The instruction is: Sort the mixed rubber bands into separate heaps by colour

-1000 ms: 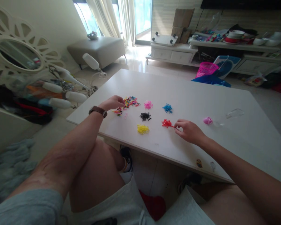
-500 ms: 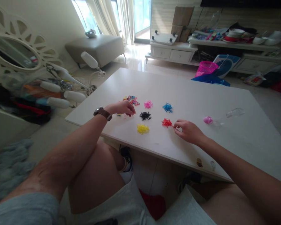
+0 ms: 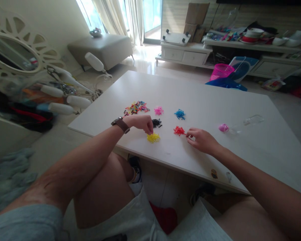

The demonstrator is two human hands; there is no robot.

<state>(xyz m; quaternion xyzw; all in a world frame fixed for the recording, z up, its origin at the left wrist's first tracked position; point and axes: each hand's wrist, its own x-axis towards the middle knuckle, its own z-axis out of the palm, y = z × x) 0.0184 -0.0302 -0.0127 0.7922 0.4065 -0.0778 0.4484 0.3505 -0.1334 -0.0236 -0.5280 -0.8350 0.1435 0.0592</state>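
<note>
A white table (image 3: 203, 100) carries small heaps of tiny bands: a mixed-colour heap (image 3: 139, 106) at the left, then a pink heap (image 3: 159, 110), a black heap (image 3: 157, 123), a yellow heap (image 3: 153, 138), a blue heap (image 3: 180, 114) and a red heap (image 3: 179, 130); farther right lie a pinkish-purple object (image 3: 223, 128) and a clear item (image 3: 254, 119)

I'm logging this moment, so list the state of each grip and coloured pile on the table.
Left grip: at the yellow pile, fingertips down; hold unclear.
Right grip: beside the red pile; hold unclear.
Yellow pile: heaped.
Red pile: heaped.
Black pile: partly hidden by the left grip.
Pink pile: heaped.
Blue pile: heaped.
Mixed pile: spread out, unsorted.
</note>
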